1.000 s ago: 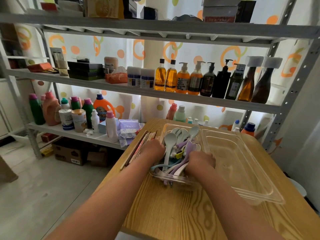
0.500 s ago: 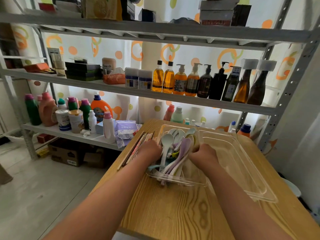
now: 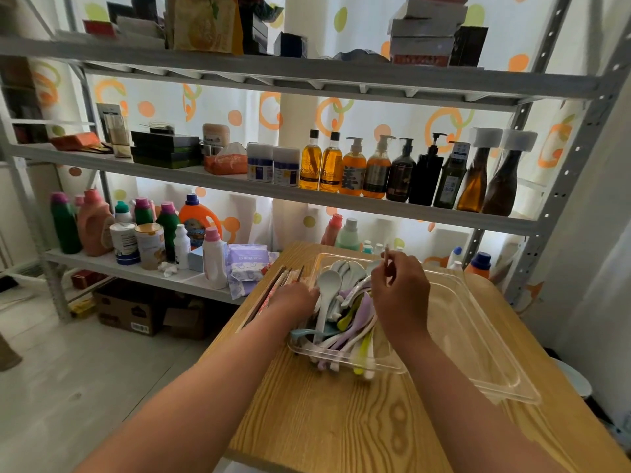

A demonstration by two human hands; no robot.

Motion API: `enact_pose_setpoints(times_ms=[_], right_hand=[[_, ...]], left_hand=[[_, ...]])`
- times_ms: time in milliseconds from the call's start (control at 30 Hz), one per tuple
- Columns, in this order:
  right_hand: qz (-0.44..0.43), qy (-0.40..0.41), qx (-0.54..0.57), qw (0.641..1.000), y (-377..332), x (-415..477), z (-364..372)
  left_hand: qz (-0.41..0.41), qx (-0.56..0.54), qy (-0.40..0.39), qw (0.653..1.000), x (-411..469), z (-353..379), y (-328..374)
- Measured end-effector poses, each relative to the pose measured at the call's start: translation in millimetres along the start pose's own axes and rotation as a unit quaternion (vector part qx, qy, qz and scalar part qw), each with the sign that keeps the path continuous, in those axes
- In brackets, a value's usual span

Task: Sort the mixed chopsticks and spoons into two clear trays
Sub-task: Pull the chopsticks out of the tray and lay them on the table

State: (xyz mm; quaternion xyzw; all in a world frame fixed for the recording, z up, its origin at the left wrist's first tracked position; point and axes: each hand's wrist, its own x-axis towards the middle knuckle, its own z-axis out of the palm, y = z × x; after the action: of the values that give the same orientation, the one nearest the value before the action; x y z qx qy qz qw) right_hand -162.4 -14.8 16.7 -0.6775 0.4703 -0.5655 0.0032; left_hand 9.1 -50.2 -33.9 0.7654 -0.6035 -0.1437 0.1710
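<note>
Sorting of cutlery, head view. The spoons (image 3: 336,312), white, lilac and yellow-green, are heaped in the left clear tray (image 3: 389,368), several handles overhanging its near wall at 6 o'clock. Taking this tray as the dial, the loose chopsticks (image 3: 269,295) lie on the wooden table (image 3: 341,421) at 9 to 10 o'clock, just beside the tray and outside it. The second clear tray (image 3: 478,336) is set touching or nearly touching at 3 o'clock, with nothing seen in it.

The right hand (image 3: 401,291) is held above the heap towards 1 o'clock, and a thin stick (image 3: 386,256), judged to be a chopstick, is pinched upright between its fingertips. It is probably held high so that it clears the spoons.

The left hand (image 3: 295,298) is placed at the tray's 9 o'clock rim, apparently to steady the tray. Its fingers are hidden by its own back, so whether the rim is gripped cannot be told.

The sorting is judged part done: the spoons are gathered, but the chopsticks are not yet in a tray.

At 12 o'clock, metal shelving (image 3: 307,196) carries pump bottles (image 3: 375,169).
</note>
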Motion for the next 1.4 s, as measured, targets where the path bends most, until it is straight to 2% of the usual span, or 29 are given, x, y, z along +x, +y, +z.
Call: enact_pose_setpoints(times_ms=[100,167,233,300,400,533,700,800,933,1067,1200,1400], right_hand=[[-0.073,0.0,0.001,0.997,-2.6,-2.4,3.3],[-0.118,0.003,-0.006,0.993,-5.0,-3.9,3.9],[-0.156,0.0,-0.013,0.988,-8.3,-5.0,3.5],[-0.197,-0.022,-0.02,0.98,-10.2,-5.8,4.5],[-0.252,-0.084,-0.048,0.963,-9.3,-8.6,9.0],[-0.281,-0.162,-0.076,0.943,-4.7,-16.6,15.3],[-0.302,-0.202,-0.071,0.929,-4.7,-25.1,16.2],[-0.296,-0.229,-0.066,0.925,-4.9,-25.9,19.9],[-0.227,-0.224,-0.047,0.947,-0.3,-23.4,21.2],[-0.15,-0.175,-0.082,0.97,9.7,-18.3,16.0],[-0.068,-0.182,-0.16,0.968,19.5,-14.3,9.3],[-0.016,-0.205,-0.222,0.953,28.1,-11.9,3.5]], left_hand=[[0.032,-0.009,0.031,0.999,-3.6,-6.8,1.1],[0.026,-0.065,0.101,0.992,-6.7,-13.4,2.1],[0.036,-0.141,0.131,0.981,-10.5,-23.0,7.9],[0.058,-0.262,0.116,0.956,-14.9,-33.4,13.8],[0.071,-0.425,0.03,0.902,-23.6,-44.6,17.2],[0.097,-0.456,-0.025,0.885,-21.2,-46.8,11.4],[0.087,-0.404,-0.053,0.909,-17.9,-42.9,5.7],[0.074,-0.417,-0.032,0.905,-15.3,-39.4,0.4],[0.039,-0.416,0.056,0.907,-10.1,-39.7,-5.3],[-0.007,-0.268,0.134,0.954,-3.8,-37.8,-19.9],[-0.041,-0.169,0.145,0.974,3.6,-26.1,-38.5],[-0.064,-0.117,0.14,0.981,10.3,-15.3,-51.4]])
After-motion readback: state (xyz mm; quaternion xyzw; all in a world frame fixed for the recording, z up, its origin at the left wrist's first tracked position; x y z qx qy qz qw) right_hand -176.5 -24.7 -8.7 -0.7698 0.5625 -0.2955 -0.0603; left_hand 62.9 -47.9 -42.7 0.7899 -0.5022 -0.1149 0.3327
